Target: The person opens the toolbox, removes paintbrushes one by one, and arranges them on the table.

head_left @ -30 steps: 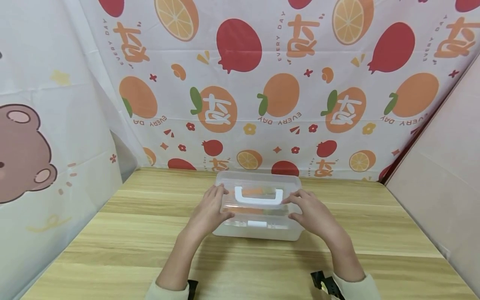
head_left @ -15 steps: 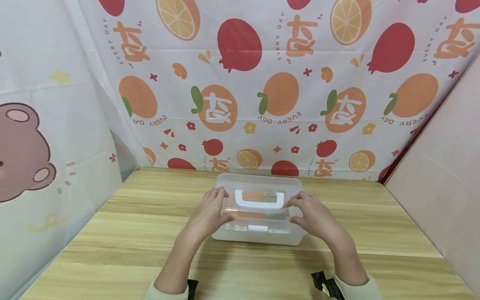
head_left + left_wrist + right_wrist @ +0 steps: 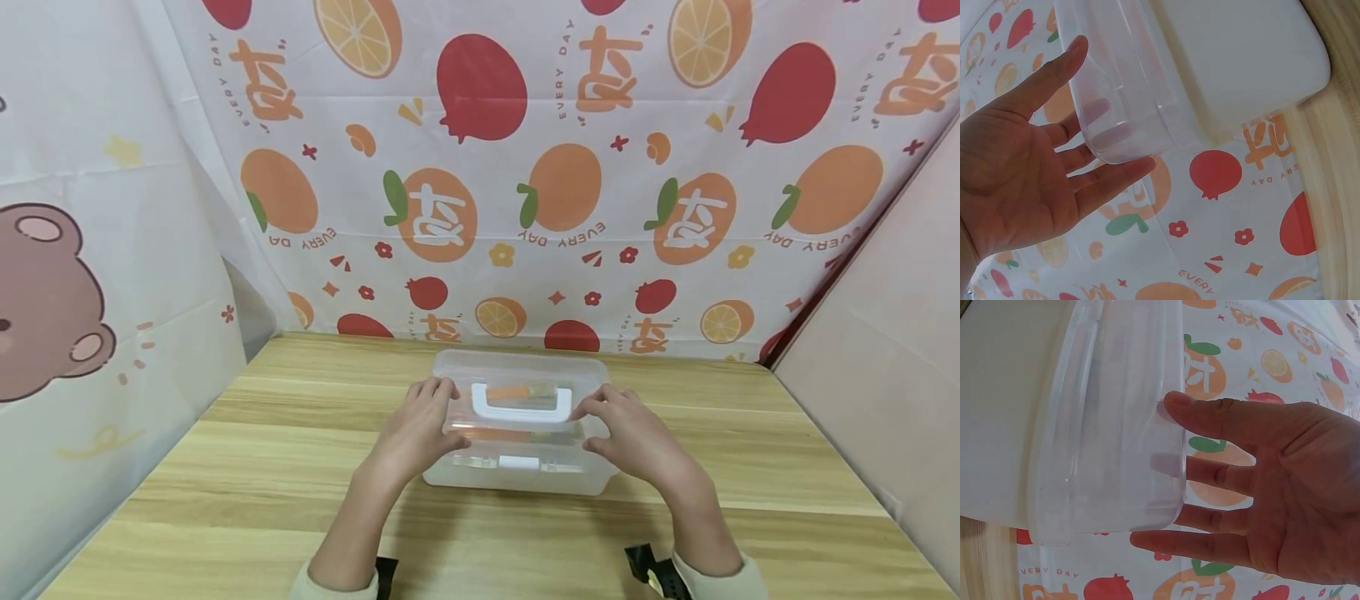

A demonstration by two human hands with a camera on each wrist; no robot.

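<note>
A translucent plastic storage box point(image 3: 517, 479) with a lid, a white carry handle point(image 3: 522, 414) and a white front latch point(image 3: 519, 462) is at the middle of the table. My left hand point(image 3: 412, 425) grips the lid's left end, thumb towards the front and fingers towards the back. At the opposite end my right hand point(image 3: 633, 429) holds the lid the same way. Both wrist views show the left hand point(image 3: 1029, 156) and right hand point(image 3: 1297, 487) with some fingertips seen through the clear lid point(image 3: 1122, 425). Blurred orange items point(image 3: 510, 392) with greenish ends show inside.
The box stands on a wooden table point(image 3: 225, 500), near its back edge. Behind hangs a white cloth point(image 3: 480, 108) printed with fruit. A bear-print cloth point(image 3: 172, 333) borders the left side, and a pale panel point(image 3: 885, 333) the right.
The box has shifted slightly towards me, with its handle and latch lower in the head view. Both hands have moved slightly with it, keeping their places at the lid's ends.
</note>
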